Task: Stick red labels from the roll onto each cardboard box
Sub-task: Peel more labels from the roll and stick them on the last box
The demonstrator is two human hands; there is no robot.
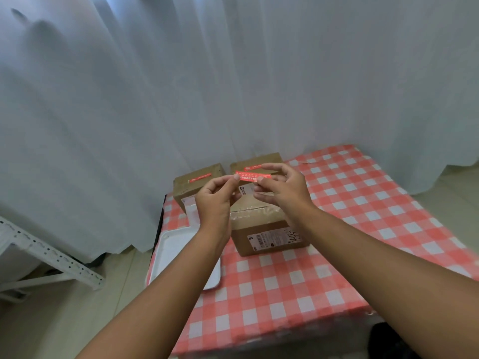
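A red label [252,176] is stretched flat between my two hands, above the near cardboard box [264,229]. My left hand [216,200] pinches its left end and my right hand [282,186] pinches its right end. The near box has taped flaps and white shipping stickers on top and front. Two more boxes stand behind it: the far left box [193,186] bears a red label [200,178], and the far right box [256,160] also has a red label [252,167] on top. I see no label roll.
The boxes stand on a table with a red and white checked cloth [337,216]. A white tray [181,255] lies at the table's left edge. White curtains hang behind. A white metal rack [51,255] stands on the floor at the left.
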